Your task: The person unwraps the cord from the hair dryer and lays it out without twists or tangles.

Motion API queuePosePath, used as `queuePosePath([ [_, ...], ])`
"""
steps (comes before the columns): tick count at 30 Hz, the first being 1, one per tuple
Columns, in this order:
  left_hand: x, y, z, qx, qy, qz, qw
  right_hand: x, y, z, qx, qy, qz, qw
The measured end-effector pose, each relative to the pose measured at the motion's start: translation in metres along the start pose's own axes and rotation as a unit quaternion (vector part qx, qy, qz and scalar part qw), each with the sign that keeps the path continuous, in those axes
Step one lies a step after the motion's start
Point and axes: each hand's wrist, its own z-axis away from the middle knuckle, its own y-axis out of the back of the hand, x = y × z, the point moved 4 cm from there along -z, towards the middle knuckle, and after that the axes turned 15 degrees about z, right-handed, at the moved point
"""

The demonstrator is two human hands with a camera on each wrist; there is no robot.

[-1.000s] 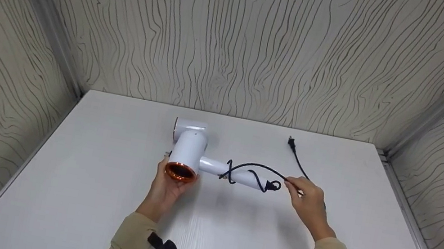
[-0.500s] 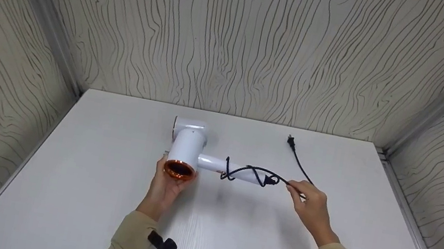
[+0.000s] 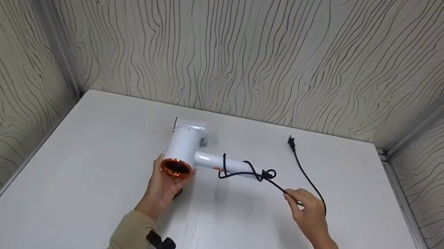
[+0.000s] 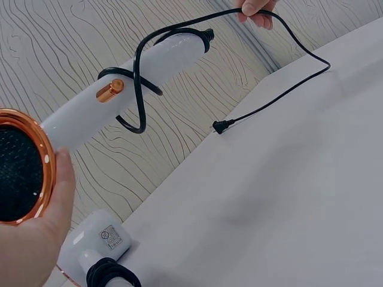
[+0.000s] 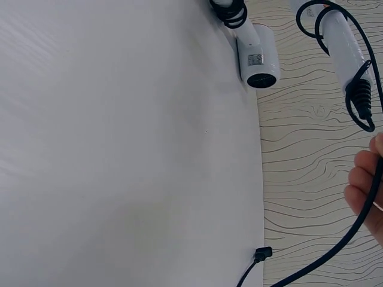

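My left hand [image 3: 160,189] holds a white hair dryer [image 3: 183,145] by its barrel, above the table. In the left wrist view, the thumb lies along its copper-coloured rim [image 4: 45,161]. The dryer's handle [image 3: 206,159] points right, with its black cord [image 4: 140,84] looped loosely around it. My right hand [image 3: 308,212] pinches that cord between thumb and fingers, a short way beyond the handle's end. From there the cord runs back to a two-pin plug [image 3: 291,142] on the table. The left fingers behind the barrel are mostly hidden.
A second white hair dryer [image 5: 260,57] lies on the table behind the held one, with a black cord [image 4: 111,272] wound around its handle. The white table [image 3: 97,212] meets wood-grain panels [image 3: 234,53] at the back and sides.
My left hand has shifted the dryer slightly left. My right hand has moved down a little, drawing the cord straighter between handle end and fingers. The plug has stayed put.
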Motion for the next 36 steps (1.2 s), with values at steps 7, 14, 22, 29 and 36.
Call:
queuePosePath([
  [7,0.003,-0.001,0.002,-0.002,-0.002,0.008,1.0000,0.002,-0.003,0.007,-0.015,0.004,-0.005,0.9999],
  [14,0.003,-0.001,0.003,0.000,-0.006,0.017,0.9998,0.010,-0.011,0.020,-0.051,-0.016,0.006,0.9985],
  [22,0.001,-0.001,0.002,-0.006,-0.009,0.014,0.9998,0.025,-0.020,0.035,-0.096,-0.073,0.037,0.9920],
  [29,0.002,-0.002,0.002,-0.006,0.001,0.021,0.9998,0.041,-0.025,0.044,-0.153,-0.127,0.070,0.9776],
  [36,0.000,-0.006,0.006,-0.014,0.003,0.039,0.9991,0.063,-0.031,0.060,-0.260,-0.181,0.090,0.9443],
])
